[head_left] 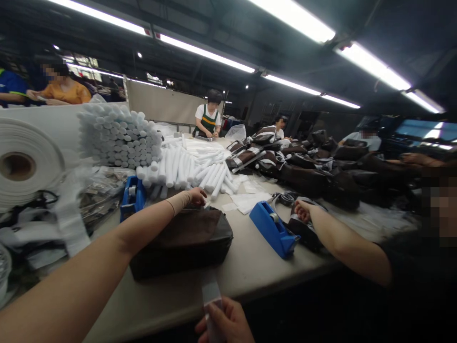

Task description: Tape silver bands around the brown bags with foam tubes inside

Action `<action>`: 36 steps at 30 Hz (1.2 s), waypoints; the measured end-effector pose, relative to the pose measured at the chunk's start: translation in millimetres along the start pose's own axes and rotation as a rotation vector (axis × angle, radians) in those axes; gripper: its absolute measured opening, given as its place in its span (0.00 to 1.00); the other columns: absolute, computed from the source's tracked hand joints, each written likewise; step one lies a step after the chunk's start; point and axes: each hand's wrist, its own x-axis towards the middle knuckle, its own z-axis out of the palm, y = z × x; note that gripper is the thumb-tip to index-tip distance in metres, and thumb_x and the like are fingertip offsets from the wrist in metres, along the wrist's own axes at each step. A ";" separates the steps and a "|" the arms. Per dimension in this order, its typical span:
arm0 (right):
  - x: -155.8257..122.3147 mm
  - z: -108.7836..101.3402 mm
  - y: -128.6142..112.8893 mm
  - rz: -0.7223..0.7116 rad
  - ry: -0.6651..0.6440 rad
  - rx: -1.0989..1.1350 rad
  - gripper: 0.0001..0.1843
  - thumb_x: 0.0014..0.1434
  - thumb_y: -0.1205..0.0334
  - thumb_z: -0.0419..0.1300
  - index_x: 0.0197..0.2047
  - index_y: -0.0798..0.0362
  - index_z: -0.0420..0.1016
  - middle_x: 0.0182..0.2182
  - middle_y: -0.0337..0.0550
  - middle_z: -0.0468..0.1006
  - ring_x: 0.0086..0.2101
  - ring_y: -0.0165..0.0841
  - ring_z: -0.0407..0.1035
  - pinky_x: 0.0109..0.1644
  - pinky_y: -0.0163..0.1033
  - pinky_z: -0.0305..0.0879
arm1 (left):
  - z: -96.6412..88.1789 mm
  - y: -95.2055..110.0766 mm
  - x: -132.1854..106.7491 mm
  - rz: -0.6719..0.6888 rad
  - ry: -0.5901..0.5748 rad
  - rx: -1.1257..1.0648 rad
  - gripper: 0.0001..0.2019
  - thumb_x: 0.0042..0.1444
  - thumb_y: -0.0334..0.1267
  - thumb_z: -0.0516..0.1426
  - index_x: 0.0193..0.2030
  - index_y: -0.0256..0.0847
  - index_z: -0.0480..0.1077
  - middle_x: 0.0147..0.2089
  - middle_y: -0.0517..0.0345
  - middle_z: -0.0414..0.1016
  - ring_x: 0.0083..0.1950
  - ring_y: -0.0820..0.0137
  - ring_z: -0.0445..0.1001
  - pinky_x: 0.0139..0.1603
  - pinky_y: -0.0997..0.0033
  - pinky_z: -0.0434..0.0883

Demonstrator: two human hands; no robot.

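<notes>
A dark brown leather-like case (pixel 185 238) lies on the table in front of me. My left arm reaches across it, and my left hand (pixel 196 196) is at its far edge, fingers curled. A small pale bit shows at those fingertips, too small to name. Low in the view, my right hand (pixel 228 321) pinches a pale translucent strip (pixel 212 290), which stands up toward the case's near side. Blue tape dispensers stand on both sides of the case, one at the left (pixel 132 197) and another at the right (pixel 273 228).
White foam rods (pixel 178 166) lie piled behind the case, with a bundle (pixel 121 136) at left. A big white roll (pixel 21 162) stands far left. Dark cases (pixel 303 171) heap up at right. A co-worker's arm (pixel 342 238) reaches in from the right; other people work farther back.
</notes>
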 end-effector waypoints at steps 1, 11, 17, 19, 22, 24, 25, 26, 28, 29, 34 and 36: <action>-2.9 0.5 -1.8 -0.007 -0.012 -0.006 0.35 0.40 0.32 0.69 0.34 0.57 0.70 0.23 0.50 0.80 0.19 0.37 0.73 0.22 0.34 0.62 | -0.4 2.0 -1.7 0.001 -0.006 -0.011 0.13 0.63 0.41 0.58 0.51 0.35 0.70 0.48 0.53 0.74 0.44 0.66 0.75 0.44 0.63 0.76; -34.1 -1.9 -41.7 -0.078 -0.134 -0.098 0.25 0.55 0.42 0.65 0.37 0.60 0.74 0.28 0.54 0.81 0.23 0.35 0.76 0.26 0.32 0.65 | 9.7 17.1 -36.8 0.124 -0.032 0.131 0.19 0.48 0.38 0.66 0.46 0.29 0.73 0.45 0.43 0.77 0.54 0.52 0.71 0.52 0.63 0.68; -31.9 -11.4 -73.2 -0.113 -0.198 -0.169 0.22 0.57 0.45 0.63 0.36 0.59 0.73 0.28 0.51 0.81 0.24 0.35 0.76 0.28 0.34 0.68 | 26.5 15.7 -102.0 0.549 -0.085 0.432 0.41 0.37 0.54 0.70 0.59 0.42 0.69 0.72 0.50 0.54 0.73 0.47 0.44 0.73 0.58 0.41; -30.4 -13.4 -80.4 -0.108 -0.226 -0.201 0.22 0.57 0.45 0.64 0.35 0.59 0.72 0.28 0.51 0.81 0.24 0.34 0.76 0.28 0.33 0.68 | 39.7 1.6 -121.2 0.643 -0.175 0.595 0.45 0.39 0.52 0.69 0.65 0.42 0.63 0.74 0.48 0.48 0.74 0.48 0.41 0.73 0.54 0.36; -28.4 -14.9 -85.6 -0.097 -0.275 -0.242 0.23 0.57 0.45 0.64 0.34 0.59 0.71 0.28 0.51 0.82 0.24 0.33 0.76 0.28 0.33 0.68 | 61.8 -21.7 -136.5 0.699 -0.168 0.775 0.47 0.49 0.42 0.62 0.73 0.39 0.44 0.75 0.43 0.39 0.75 0.52 0.37 0.73 0.48 0.35; -27.2 -15.7 -85.4 -0.085 -0.313 -0.258 0.23 0.57 0.45 0.64 0.33 0.60 0.71 0.28 0.52 0.82 0.24 0.33 0.76 0.28 0.32 0.67 | 73.4 -32.0 -139.2 0.711 -0.114 0.835 0.47 0.51 0.36 0.58 0.74 0.40 0.38 0.76 0.43 0.37 0.76 0.54 0.37 0.72 0.47 0.38; -26.5 -16.1 -84.4 -0.077 -0.331 -0.258 0.22 0.57 0.46 0.64 0.33 0.60 0.71 0.28 0.52 0.82 0.24 0.32 0.76 0.27 0.31 0.67 | 78.0 -35.3 -139.3 0.723 -0.082 0.862 0.47 0.51 0.35 0.58 0.74 0.40 0.37 0.76 0.42 0.36 0.76 0.54 0.37 0.72 0.45 0.39; -25.5 -16.5 -83.0 -0.070 -0.347 -0.253 0.22 0.58 0.46 0.64 0.33 0.60 0.71 0.28 0.53 0.82 0.24 0.32 0.76 0.27 0.31 0.67 | 81.9 -37.7 -139.0 0.736 -0.053 0.886 0.47 0.51 0.36 0.58 0.74 0.41 0.37 0.76 0.42 0.36 0.75 0.52 0.37 0.72 0.44 0.39; -22.5 -16.9 -80.0 -0.061 -0.369 -0.235 0.21 0.59 0.47 0.64 0.34 0.60 0.71 0.28 0.53 0.82 0.24 0.32 0.76 0.27 0.30 0.67 | 89.0 -42.0 -138.3 0.762 0.007 0.925 0.47 0.52 0.41 0.59 0.74 0.43 0.38 0.76 0.41 0.36 0.75 0.49 0.37 0.71 0.41 0.38; -20.4 -16.9 -78.8 -0.059 -0.375 -0.223 0.21 0.59 0.47 0.64 0.34 0.60 0.71 0.28 0.53 0.82 0.24 0.32 0.76 0.27 0.30 0.67 | 92.7 -44.5 -138.0 0.775 0.035 0.941 0.48 0.52 0.45 0.60 0.74 0.43 0.38 0.75 0.40 0.35 0.75 0.48 0.37 0.71 0.39 0.37; -5.3 -19.7 -79.4 -0.014 -0.437 -0.160 0.23 0.56 0.48 0.67 0.38 0.62 0.73 0.31 0.54 0.82 0.26 0.32 0.77 0.31 0.33 0.71 | 111.0 -63.6 -134.7 0.821 0.140 0.990 0.54 0.49 0.62 0.61 0.74 0.39 0.38 0.75 0.35 0.33 0.75 0.45 0.33 0.69 0.36 0.31; 0.7 -24.3 -85.3 -0.001 -0.496 -0.128 0.26 0.54 0.46 0.68 0.41 0.62 0.73 0.32 0.53 0.81 0.27 0.34 0.77 0.32 0.36 0.72 | 115.0 -70.4 -132.3 0.833 0.152 0.982 0.55 0.49 0.64 0.60 0.74 0.39 0.38 0.75 0.34 0.33 0.75 0.45 0.33 0.69 0.36 0.31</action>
